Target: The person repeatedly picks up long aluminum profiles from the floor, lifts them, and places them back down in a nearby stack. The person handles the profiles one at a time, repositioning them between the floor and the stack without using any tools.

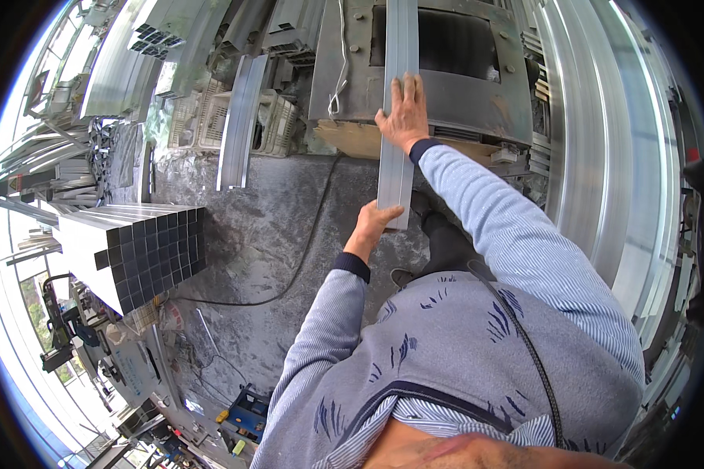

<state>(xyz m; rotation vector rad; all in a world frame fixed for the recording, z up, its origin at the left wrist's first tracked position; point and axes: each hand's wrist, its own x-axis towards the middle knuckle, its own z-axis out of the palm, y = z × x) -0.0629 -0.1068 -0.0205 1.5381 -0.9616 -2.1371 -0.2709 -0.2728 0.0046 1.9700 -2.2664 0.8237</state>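
Note:
A long grey aluminium profile (pixel 401 47) runs away from me, over the dark metal machine at the far middle. My left hand (pixel 370 227) is closed round its near end, the thumb across the top face and the fingers out of sight underneath. Farther up the same profile lies my right hand (pixel 406 117), palm down. Its fingers are stretched forward along the top and its thumb reaches the left edge.
The dark metal machine (pixel 465 98) has a window-like opening. A bundle of square tubes (pixel 152 262) stands at left. Plastic crates (pixel 278 129) and another profile (pixel 241 125) are beyond it. Long profiles (pixel 590 141) line the right. A black cable (pixel 309 242) crosses the floor.

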